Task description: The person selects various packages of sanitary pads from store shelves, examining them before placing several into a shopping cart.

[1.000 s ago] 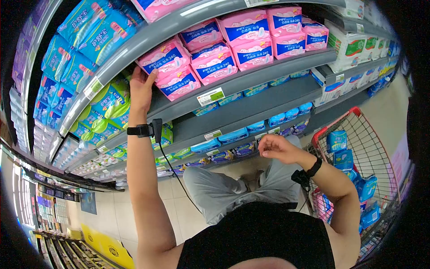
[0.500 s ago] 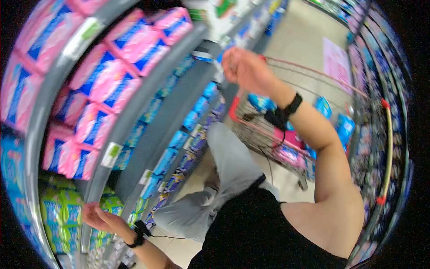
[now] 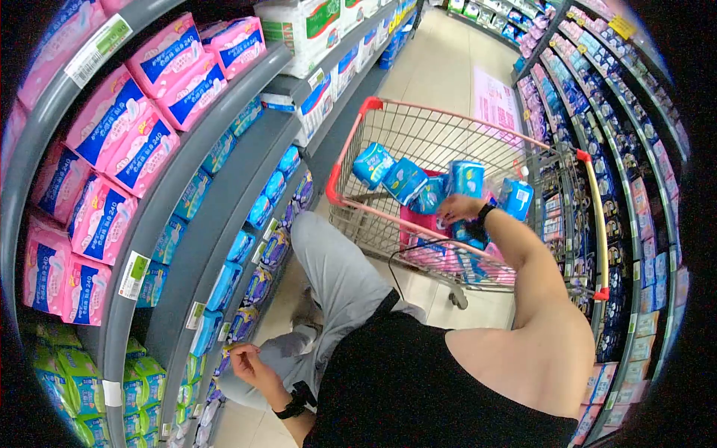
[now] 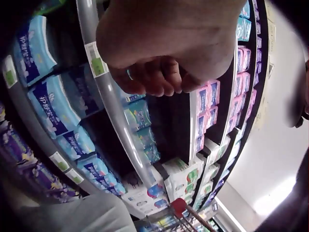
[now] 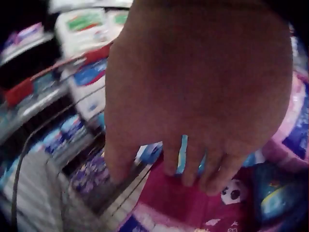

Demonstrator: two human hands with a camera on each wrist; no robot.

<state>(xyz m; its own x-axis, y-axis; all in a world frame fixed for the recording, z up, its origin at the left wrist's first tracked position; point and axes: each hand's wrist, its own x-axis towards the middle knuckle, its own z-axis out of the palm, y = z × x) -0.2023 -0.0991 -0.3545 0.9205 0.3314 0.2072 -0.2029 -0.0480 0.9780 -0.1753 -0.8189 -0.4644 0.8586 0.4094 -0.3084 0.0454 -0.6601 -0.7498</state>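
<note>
Inside the shopping cart (image 3: 478, 119), my right hand (image 3: 461, 207) is low among blue packs (image 3: 405, 181) and beside a magenta pack (image 3: 415, 221). In the right wrist view the fingers of this hand (image 5: 198, 87) point down, slightly apart, over the magenta pack (image 5: 169, 195); whether they touch it I cannot tell. My left hand (image 3: 255, 367) hangs by the lower shelves, holding nothing. The left wrist view has this hand (image 4: 169, 38) with its fingers loosely bent in front of the shelves.
Pink packs (image 3: 138, 153) fill the shelf on the left, with green packs (image 3: 78, 381) below and blue packs (image 3: 222, 285) lower down. Another stocked shelf (image 3: 590, 149) runs along the right. The aisle floor (image 3: 441, 56) stretches beyond the cart. My bent knees are beside the left shelf.
The view has swung right towards the cart. My left hand has come away from the pink packs on the shelf, and my right hand has moved down into the cart.
</note>
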